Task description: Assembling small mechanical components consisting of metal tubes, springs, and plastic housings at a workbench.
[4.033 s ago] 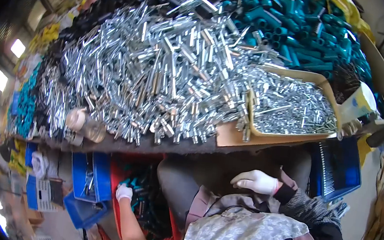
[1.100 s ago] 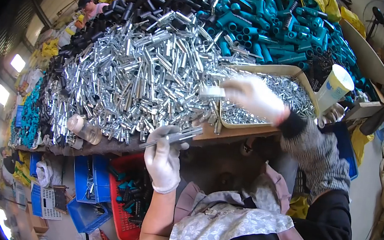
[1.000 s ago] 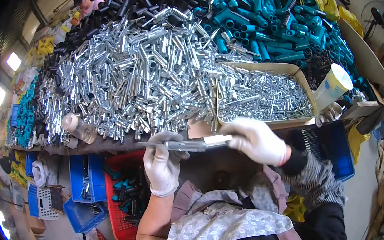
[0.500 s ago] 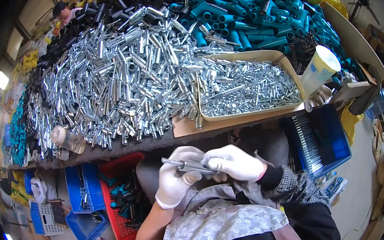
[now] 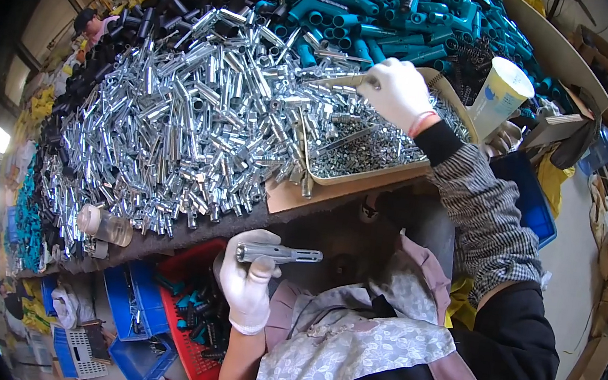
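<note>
My left hand [image 5: 247, 282], in a white glove, grips a silver metal tube [image 5: 279, 254] held level below the table's front edge. My right hand [image 5: 397, 90], also gloved, reaches out over the shallow cardboard tray [image 5: 366, 176] of small silver parts, fingers bent at the tray's far rim; whether it holds anything I cannot tell. A large heap of shiny metal tubes [image 5: 183, 122] covers the table to the left of the tray.
Teal plastic fittings [image 5: 386, 18] and black tubes [image 5: 151, 15] are piled at the back. A white paper cup [image 5: 499, 96] stands right of the tray. Red [image 5: 186, 312] and blue crates [image 5: 135, 298] sit under the table; a blue crate [image 5: 530, 203] lies at right.
My right hand left the tube at my lap and reached up to the tray's far rim. My left hand still holds the tube, now alone.
</note>
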{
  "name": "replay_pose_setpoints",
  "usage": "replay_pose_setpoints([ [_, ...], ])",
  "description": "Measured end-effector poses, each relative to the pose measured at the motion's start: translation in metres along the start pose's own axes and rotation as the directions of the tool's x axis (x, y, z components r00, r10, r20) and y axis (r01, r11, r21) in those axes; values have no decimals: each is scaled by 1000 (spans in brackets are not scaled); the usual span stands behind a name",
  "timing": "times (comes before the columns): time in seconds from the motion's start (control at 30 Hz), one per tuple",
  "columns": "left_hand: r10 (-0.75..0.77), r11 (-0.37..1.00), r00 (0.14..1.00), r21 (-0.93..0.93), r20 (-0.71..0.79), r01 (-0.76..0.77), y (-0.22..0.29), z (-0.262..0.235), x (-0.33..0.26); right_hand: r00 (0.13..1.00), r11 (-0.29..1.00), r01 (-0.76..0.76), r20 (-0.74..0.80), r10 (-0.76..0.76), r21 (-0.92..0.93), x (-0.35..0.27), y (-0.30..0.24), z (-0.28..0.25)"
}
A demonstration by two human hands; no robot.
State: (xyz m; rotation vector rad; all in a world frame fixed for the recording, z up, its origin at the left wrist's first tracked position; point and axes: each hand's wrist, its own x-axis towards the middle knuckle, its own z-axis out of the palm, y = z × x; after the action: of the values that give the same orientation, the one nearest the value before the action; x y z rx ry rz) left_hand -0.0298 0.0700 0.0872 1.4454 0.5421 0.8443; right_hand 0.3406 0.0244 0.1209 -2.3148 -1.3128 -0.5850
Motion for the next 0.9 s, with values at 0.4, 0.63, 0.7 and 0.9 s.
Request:
replay_pose_setpoints([
  [0.4, 36, 998, 997, -47, -75, -40, -12, 13, 6, 748, 535, -455, 631, -203, 712, -193, -76, -52],
  [0.63, -305, 952, 931, 48, 202, 301, -22, 42, -7, 819, 339, -499, 561, -116, 798, -223, -68, -40],
  [0.7, -339, 890, 870, 422, 359, 172, -23, 35, 3, 873, 499, -373, 477, -96, 782, -231, -60, -39],
  [0.9, -98, 691, 728, 573, 679, -441, -45, 54, -3, 910, 550, -268, 395, -126, 791, -249, -67, -27],
])
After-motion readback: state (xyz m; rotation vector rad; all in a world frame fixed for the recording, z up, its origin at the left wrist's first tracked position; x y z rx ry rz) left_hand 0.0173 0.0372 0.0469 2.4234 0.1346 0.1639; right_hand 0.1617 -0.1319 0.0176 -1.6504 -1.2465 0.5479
